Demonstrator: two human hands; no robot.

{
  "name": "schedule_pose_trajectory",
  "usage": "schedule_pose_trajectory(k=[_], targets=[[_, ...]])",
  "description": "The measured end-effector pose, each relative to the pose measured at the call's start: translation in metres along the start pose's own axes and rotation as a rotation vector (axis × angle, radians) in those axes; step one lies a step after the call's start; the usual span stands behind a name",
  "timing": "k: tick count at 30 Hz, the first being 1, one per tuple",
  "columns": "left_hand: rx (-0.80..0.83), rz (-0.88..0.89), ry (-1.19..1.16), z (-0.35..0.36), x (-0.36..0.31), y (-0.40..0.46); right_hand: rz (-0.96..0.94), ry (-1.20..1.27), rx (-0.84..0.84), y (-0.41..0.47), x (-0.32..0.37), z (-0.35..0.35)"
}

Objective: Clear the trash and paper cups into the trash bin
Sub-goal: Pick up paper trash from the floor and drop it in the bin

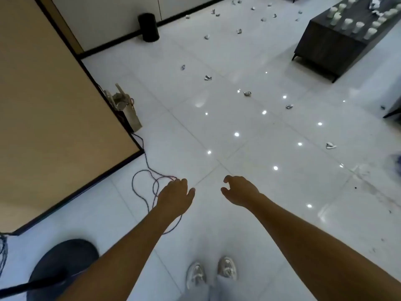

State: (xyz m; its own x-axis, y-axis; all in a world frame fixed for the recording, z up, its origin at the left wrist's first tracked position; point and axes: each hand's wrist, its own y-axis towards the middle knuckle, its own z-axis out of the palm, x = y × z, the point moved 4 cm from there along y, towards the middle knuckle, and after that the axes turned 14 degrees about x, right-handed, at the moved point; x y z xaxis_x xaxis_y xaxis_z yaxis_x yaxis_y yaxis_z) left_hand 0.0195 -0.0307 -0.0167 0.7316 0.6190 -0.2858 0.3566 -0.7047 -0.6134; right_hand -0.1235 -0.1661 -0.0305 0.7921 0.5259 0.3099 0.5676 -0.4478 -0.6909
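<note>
Several crumpled paper scraps lie scattered over the white tiled floor, among them one [207, 78] mid-floor, one [247, 93] further right and one [331, 145] at the right. Several white paper cups [347, 23] stand on a dark low table [325, 46] at the top right. A black cylindrical trash bin [148, 27] stands by the far wall. My left hand [173, 196] and my right hand [240, 192] are stretched out over bare floor, both empty, fingers loosely apart and curled.
A tan wall panel [54, 105] fills the left. A brown paper bag [128, 109] leans at its base. A thin cable [147, 170] loops across the floor under my left hand. A dark round stand base [65, 263] sits at the bottom left. My shoes [212, 272] show below.
</note>
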Motion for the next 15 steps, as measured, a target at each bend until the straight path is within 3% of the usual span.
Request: schedule_pose_trajectory(k=[8,15], targets=[[0.041,0.031,-0.014,-0.011,0.003,0.032,0.020,0.056,0.003,0.022,-0.001,-0.009],[0.048,0.016,0.024,-0.047,-0.024,0.099,-0.015,0.059,0.006,0.078,-0.018,-0.066]])
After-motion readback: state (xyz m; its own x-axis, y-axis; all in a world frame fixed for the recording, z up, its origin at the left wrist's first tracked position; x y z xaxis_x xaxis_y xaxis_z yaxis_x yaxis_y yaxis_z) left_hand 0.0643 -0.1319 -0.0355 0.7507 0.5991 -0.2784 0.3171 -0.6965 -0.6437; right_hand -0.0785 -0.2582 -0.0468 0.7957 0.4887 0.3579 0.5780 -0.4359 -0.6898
